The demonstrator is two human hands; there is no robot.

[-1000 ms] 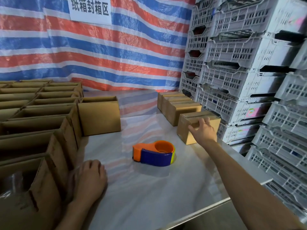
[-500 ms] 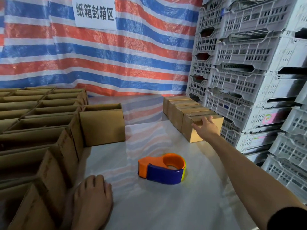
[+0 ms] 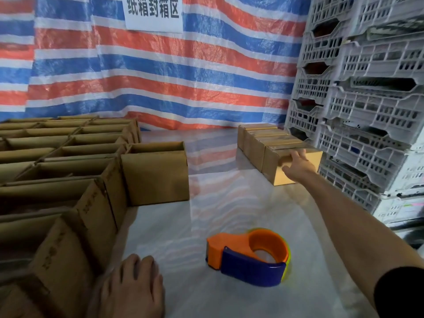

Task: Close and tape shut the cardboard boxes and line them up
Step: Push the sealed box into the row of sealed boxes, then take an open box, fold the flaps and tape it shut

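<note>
A red, white and blue striped tarp (image 3: 206, 76) hangs across the back, with a white paper sign (image 3: 153, 12) at its top. Stacked white plastic crates (image 3: 367, 111) fill the right side. In front lies a glossy white table (image 3: 229, 214).

On the table's left stands a dense block of open cardboard boxes (image 3: 68, 157), tops unsealed. One more open box (image 3: 156, 177) stands at the block's right edge. Far right, against the crates, a row of sealed boxes (image 3: 259, 136) runs away from the person toward the tarp.

The right hand (image 3: 298, 166) reaches far out to the nearest sealed box (image 3: 273, 166), fingers hooked over its top front edge, thumb on the near face. This box touches its neighbour and looks in line.

An orange and blue tape dispenser (image 3: 249, 258) lies between the two arms, its long axis left to right, the narrow end pointing left.

The left hand (image 3: 133, 288) rests flat on the table, fingers relaxed, holding nothing. It sits just beside the open boxes, so it is probably the nearer hand for fetching the next one.
</note>
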